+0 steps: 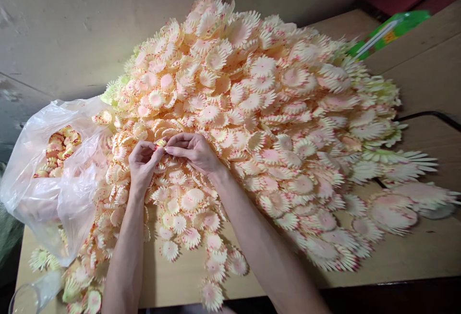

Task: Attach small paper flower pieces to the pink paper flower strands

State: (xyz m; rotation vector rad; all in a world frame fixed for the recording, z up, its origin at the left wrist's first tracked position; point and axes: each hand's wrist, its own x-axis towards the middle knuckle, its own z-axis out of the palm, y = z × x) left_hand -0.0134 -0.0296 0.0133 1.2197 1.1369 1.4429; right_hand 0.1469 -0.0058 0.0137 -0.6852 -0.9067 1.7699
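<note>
Where the two bare forearms rise from the lower edge of the frame, the light wooden table (pixel 173 280) shows between them, and a clear container (pixel 32 295) stands at the lower left corner, only partly in view. A little higher, just left of the centre, the left hand (pixel 142 163) and the right hand (pixel 194 150) meet. Both pinch the same small flower piece (pixel 161 143): the thumb and forefinger of each hand are closed together on it, one from each side, and the other fingers are curled in. The piece sits between the fingertips, just above the near slope of the pile (pixel 270 112). This pile of cream and pink flower discs with fringed edges covers most of the table, from the lower left to the upper centre. At the left a transparent plastic bag (pixel 54 194) lies open against the pile, with more such flowers inside. At the right a black cable (pixel 432 114) runs across the table. In the upper right lies a green packet (pixel 389 33), and a grey wall (pixel 72 26) fills the upper left.
</note>
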